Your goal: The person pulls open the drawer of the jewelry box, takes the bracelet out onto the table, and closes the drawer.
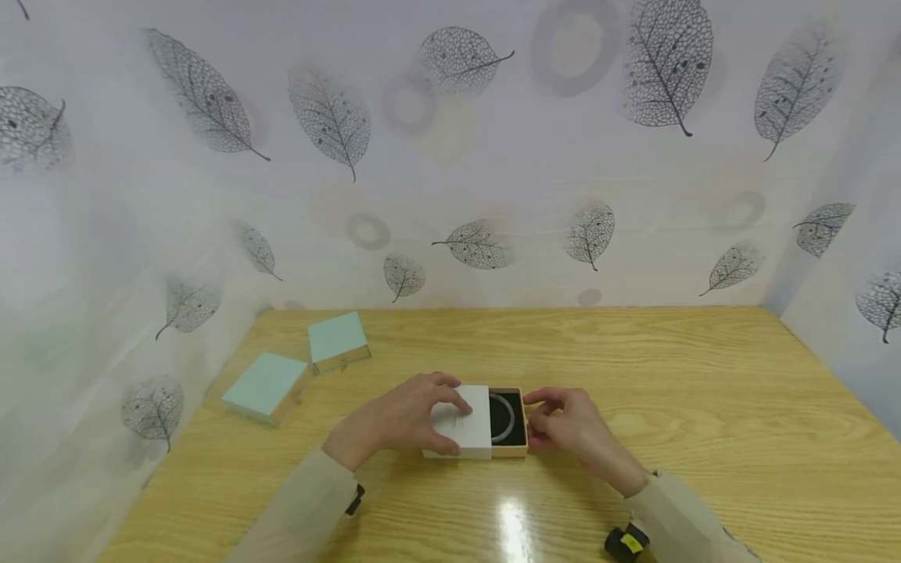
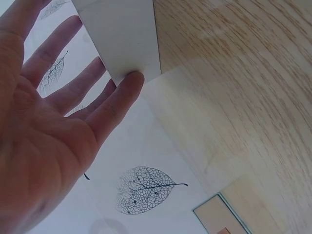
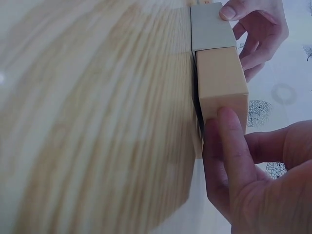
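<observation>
A white box sleeve [image 1: 475, 432] lies on the table, with its tan inner tray [image 1: 510, 451] sticking out on the right. Inside the tray, a grey ring-shaped object [image 1: 511, 419] sits on black lining, partly hidden under the sleeve. My left hand [image 1: 401, 416] grips the sleeve from the left, its thumb on the near side and fingers across the top and far side. At the tray's right end is my right hand [image 1: 576, 428]. Its curled fingers [image 3: 233, 141] pinch at the end face; what exactly lies between them is hidden.
Two light-blue boxes with tan sides, a nearer one [image 1: 266, 385] and a farther one [image 1: 338, 341], stand at the table's left. Behind the wooden table [image 1: 676, 367] hangs a leaf-patterned white curtain [image 1: 450, 172], which also covers both sides.
</observation>
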{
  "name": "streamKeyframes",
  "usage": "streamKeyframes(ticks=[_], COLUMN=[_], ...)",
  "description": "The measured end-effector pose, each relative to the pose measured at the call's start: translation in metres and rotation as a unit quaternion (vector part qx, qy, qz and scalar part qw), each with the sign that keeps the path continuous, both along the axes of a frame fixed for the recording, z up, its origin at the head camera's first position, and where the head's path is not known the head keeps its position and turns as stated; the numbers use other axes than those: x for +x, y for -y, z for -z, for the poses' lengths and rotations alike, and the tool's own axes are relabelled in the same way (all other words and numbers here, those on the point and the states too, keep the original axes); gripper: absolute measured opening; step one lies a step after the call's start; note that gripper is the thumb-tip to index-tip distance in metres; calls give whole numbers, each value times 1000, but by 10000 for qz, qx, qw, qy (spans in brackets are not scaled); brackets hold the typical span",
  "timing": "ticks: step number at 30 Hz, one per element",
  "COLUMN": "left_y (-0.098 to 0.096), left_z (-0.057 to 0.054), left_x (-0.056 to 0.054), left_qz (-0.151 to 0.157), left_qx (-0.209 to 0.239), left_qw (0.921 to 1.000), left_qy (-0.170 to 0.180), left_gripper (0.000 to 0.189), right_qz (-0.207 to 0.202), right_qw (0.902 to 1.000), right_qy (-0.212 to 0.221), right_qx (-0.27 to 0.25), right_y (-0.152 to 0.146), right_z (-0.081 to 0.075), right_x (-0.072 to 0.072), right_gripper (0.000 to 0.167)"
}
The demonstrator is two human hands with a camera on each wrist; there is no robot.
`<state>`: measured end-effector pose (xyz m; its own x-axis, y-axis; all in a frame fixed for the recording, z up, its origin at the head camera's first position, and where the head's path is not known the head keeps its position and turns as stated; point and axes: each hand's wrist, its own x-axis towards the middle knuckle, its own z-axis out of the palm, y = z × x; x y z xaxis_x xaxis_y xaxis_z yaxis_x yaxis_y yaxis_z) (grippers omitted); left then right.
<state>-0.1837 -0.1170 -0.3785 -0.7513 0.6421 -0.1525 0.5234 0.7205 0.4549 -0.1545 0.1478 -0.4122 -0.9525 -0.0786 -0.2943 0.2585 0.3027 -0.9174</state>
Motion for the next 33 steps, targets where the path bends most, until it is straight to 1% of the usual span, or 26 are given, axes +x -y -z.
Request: streamKeyframes(ticks=[7,22,33], left_y=[0,1,1], left_z=[0,0,-1], left_x=[-1,-1,-1], left_qz=[-21,1,-35], left_qx=[-1,-1,58], left_qw=[10000,10000,9999], left_qy=[55,2,89], left_gripper=[47,47,47], right_qz=[53,15,-37], right_qw=[10000,9999,9999], right_qy=[-53,-99,-99], right_qx=[25,92,57], right_y=[-4,-11,-18], right_z=[0,-1,-1], right_x=[0,0,1], right_gripper=[32,33,34])
